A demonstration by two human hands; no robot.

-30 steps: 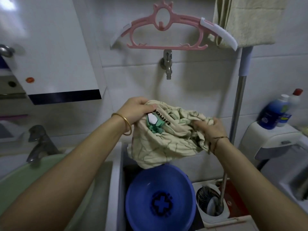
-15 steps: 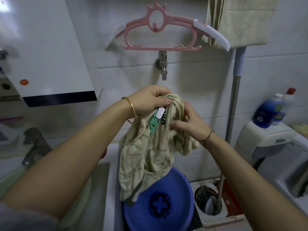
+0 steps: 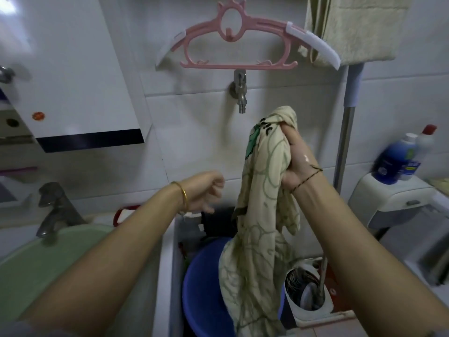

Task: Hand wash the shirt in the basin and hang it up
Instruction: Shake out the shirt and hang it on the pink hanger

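The cream shirt [image 3: 257, 227] with green line pattern hangs long and wet from my right hand [image 3: 297, 159], which grips its bunched top below the wall tap. Its lower end drapes over the blue basin [image 3: 201, 288] on the floor. My left hand [image 3: 206, 193] is off the shirt, to its left, fingers loosely curled and holding nothing. A pink hanger [image 3: 233, 45] with white ends hangs on the tiled wall above the tap [image 3: 240, 91].
A green basin [image 3: 36, 263] sits in the sink at left under a dark faucet [image 3: 56, 210]. A mop pole [image 3: 345, 132] and its bucket [image 3: 308, 293] stand right of the blue basin. Detergent bottles [image 3: 398, 156] rest on a white appliance. A beige towel [image 3: 352, 27] hangs top right.
My left hand has let go of the shirt and dropped down to the left. My right hand has lifted the shirt, which now hangs down lengthwise.
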